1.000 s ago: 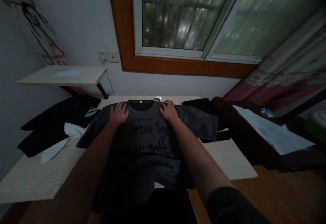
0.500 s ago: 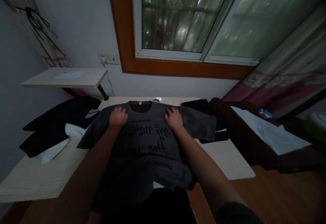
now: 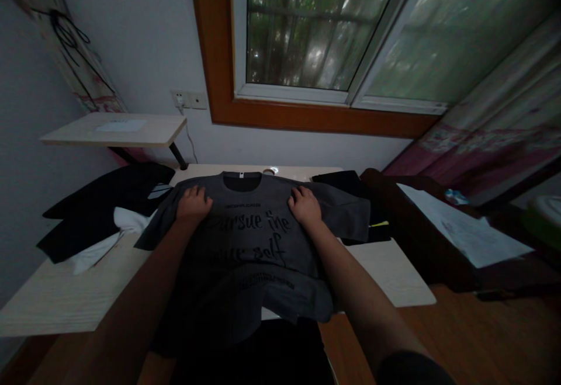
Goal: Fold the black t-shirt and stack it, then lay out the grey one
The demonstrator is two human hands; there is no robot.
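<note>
A dark grey T-shirt (image 3: 254, 239) with black lettering lies face up on a light wooden table (image 3: 56, 297), its hem hanging over the near edge. My left hand (image 3: 191, 204) rests palm down on the shirt's left shoulder, fingers stretched out. On the right shoulder lies my right hand (image 3: 304, 207), also flat with its fingers apart. Neither hand holds anything.
Black and white clothes (image 3: 100, 210) lie heaped at the table's left. More dark cloth (image 3: 350, 183) sits at the back right. A dark side table with papers (image 3: 464, 230) stands to the right. A small shelf (image 3: 116, 129) hangs on the left wall under the window.
Both hands have slid outward and slightly toward me across the shirt, from beside the collar to the shoulders. The fingers went from spread to half curled and back to flat.
</note>
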